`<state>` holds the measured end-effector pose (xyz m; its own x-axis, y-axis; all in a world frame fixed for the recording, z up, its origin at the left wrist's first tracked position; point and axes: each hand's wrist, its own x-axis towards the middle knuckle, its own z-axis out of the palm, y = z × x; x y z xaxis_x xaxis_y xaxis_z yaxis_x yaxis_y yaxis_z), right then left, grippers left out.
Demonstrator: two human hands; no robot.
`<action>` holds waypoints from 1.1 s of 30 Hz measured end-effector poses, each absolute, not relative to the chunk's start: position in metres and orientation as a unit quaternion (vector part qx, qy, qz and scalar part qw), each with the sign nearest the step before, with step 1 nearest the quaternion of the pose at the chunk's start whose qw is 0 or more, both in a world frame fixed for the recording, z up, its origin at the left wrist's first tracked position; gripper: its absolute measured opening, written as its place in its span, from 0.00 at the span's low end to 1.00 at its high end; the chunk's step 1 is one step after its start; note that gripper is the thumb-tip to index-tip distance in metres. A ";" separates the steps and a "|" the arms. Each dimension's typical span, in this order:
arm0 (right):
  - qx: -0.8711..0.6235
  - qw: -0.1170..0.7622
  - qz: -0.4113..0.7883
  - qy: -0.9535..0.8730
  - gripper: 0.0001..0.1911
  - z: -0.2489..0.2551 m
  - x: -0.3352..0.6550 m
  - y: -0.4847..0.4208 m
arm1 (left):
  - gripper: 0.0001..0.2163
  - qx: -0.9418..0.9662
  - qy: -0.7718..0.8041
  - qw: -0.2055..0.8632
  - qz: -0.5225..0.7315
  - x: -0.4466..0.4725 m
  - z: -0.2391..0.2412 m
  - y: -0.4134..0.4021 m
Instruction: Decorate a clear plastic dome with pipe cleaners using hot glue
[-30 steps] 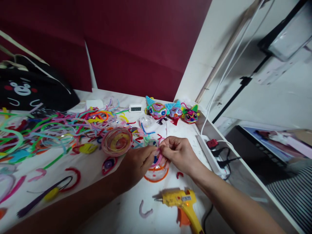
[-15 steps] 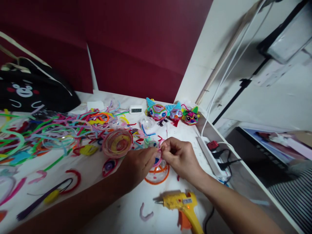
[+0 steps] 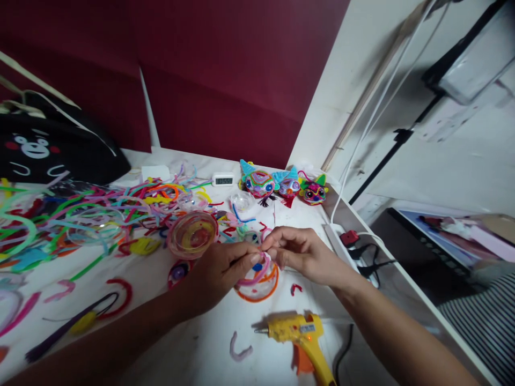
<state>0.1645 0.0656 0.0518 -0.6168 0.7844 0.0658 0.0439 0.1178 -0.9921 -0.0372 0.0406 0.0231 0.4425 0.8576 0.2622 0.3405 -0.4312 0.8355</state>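
Note:
My left hand (image 3: 219, 271) and my right hand (image 3: 300, 253) meet over the white table (image 3: 209, 354), both pinching a pink pipe cleaner (image 3: 257, 272) bent into a curve. Directly under it lies a clear round dish with an orange pipe-cleaner rim (image 3: 259, 287). The fingertips of both hands are pressed together on the pink piece near its upper end.
A yellow glue gun (image 3: 300, 332) lies near the front edge. A heap of coloured pipe cleaners (image 3: 80, 220) covers the left, with a clear pink dish (image 3: 193, 233) beside it. Three finished figures (image 3: 285, 185), a small clock (image 3: 223, 179), a power strip (image 3: 350, 252) and a black bag (image 3: 48, 150) stand around.
My hands have shifted slightly lower and the right wrist has turned, opening the pink pipe cleaner into a wider curve over the dish.

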 end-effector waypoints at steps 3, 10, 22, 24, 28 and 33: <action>-0.295 0.284 0.624 -0.665 0.12 0.051 0.168 0.069 | 0.16 0.765 0.372 0.397 0.344 -0.039 0.023 0.041; -0.268 0.231 0.660 -0.663 0.10 0.051 0.176 0.077 | 0.14 0.782 0.348 0.414 0.310 -0.040 0.025 0.042; -0.278 0.198 0.630 -0.698 0.07 0.059 0.175 0.073 | 0.14 0.788 0.330 0.439 0.278 -0.039 0.024 0.043; -0.277 0.195 0.632 -0.697 0.07 0.059 0.175 0.073 | 0.14 0.793 0.329 0.433 0.274 -0.039 0.023 0.043; -0.277 0.190 0.628 -0.702 0.07 0.057 0.176 0.074 | 0.14 0.797 0.329 0.432 0.266 -0.039 0.023 0.044; -0.270 0.153 0.591 -0.745 0.07 0.059 0.175 0.074 | 0.14 0.798 0.326 0.435 0.260 -0.038 0.023 0.045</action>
